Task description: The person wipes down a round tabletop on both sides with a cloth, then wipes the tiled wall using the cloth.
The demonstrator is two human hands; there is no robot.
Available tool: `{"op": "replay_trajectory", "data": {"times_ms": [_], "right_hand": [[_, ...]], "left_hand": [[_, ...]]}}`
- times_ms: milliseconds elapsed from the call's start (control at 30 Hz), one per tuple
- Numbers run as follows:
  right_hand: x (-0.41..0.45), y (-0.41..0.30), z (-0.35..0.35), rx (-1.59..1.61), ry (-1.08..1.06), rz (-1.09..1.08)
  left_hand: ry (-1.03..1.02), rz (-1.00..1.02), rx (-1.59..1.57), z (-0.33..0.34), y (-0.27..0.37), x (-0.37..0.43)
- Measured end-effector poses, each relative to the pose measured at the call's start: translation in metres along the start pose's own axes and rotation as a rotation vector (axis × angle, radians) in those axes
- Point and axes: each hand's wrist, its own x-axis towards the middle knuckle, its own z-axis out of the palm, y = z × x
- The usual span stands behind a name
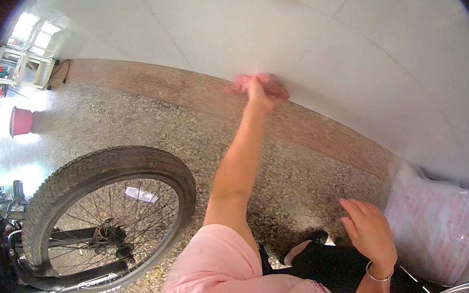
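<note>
My left hand is shut on a pink cloth, pressed against the foot of a pale wall where it meets the reddish border of the floor. Motion blurs the hand and the cloth. My right hand hangs at the lower right with nothing in it and its fingers somewhat apart; a bangle circles the wrist. It is above the floor, near a clear plastic bag with pink print.
A bicycle wheel with a knobby tire stands on the speckled terrazzo floor at lower left. Further back are a red bucket and a pale shelf frame with a cable beside it.
</note>
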Motion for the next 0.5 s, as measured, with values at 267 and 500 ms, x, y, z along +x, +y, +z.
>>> {"op": "replay_trajectory", "data": {"times_ms": [267, 500], "right_hand": [[0.003, -0.005, 0.001, 0.028, 0.038, -0.039], [-0.011, 0.003, 0.0, 0.006, 0.024, -0.014]], "left_hand": [[-0.207, -0.148, 0.102, 0.066, -0.097, -0.033], [0.086, 0.321, 0.207, 0.131, -0.081, -0.115]]}}
